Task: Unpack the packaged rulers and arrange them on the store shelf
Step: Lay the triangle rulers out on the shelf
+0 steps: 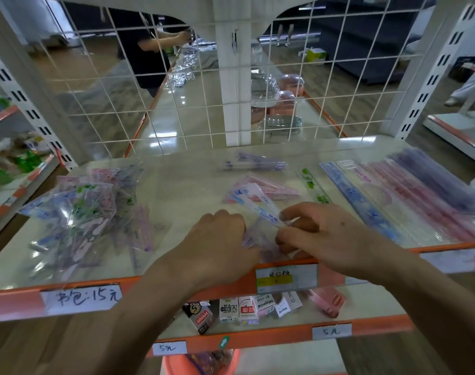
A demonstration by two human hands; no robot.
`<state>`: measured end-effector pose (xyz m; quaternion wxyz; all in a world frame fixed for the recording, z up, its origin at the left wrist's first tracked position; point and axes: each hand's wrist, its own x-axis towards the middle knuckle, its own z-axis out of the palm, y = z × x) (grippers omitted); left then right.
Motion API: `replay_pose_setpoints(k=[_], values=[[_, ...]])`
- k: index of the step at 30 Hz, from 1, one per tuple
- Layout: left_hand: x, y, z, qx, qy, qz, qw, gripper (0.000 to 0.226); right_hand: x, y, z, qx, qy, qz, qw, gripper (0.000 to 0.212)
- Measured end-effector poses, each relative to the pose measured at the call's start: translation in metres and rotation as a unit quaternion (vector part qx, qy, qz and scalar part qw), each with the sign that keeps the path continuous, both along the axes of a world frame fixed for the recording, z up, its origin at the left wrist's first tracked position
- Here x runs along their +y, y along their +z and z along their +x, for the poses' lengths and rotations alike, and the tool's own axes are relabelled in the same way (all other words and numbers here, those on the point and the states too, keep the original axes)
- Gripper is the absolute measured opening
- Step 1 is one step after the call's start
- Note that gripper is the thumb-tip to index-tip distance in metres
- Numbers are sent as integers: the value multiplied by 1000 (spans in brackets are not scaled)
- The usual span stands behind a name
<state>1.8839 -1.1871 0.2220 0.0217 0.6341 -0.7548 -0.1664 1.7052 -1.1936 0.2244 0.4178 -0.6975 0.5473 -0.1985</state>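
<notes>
- The step in hand appears to be the unpacking itself. Both hands work on a clear plastic packet (pixel 258 240) at the front edge of the shelf (pixel 182 190), at centre frame just above the orange price rail.
- The left hand (pixel 220 236) lies knuckles-up on the packet's left end, with its fingers curled down over the film and holding it against the shelf.
- The right hand (pixel 323 234) has thumb and forefinger closed together on the near end of a blue-and-white ruler (pixel 263 209), which slants away toward the upper left.
- The film is transparent and blurred, so the pinch may take in the wrapper's edge as well.
- The next move probably calls for the left hand to keep the packet pinned while the right draws the ruler clear. The ruler would then go flat beside its kind.
- Likely places are the row of rulers (pixel 393 201) at right of frame, or the small pink stack (pixel 271 189) just beyond the hands.
- A heap of packets (pixel 76 212) lies at left of frame, well apart from the hands.
</notes>
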Motion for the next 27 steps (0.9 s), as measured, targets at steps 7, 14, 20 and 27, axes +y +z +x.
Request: replay_pose_setpoints(k=[7, 14, 20, 27], values=[[-6, 2, 3, 71, 7, 27, 997, 33, -1, -1, -6, -48, -5, 28, 998, 29], [-19, 12, 51, 274, 137, 26, 951, 12, -15, 6, -26, 128, -5, -106, 986, 28], [-30, 16, 64, 417, 241, 37, 875, 10, -20, 0, -10, 282, 89, -127, 947, 29], [-36, 8, 50, 469, 246, 49, 847, 23, -31, -4, 0, 329, 104, -136, 929, 28]])
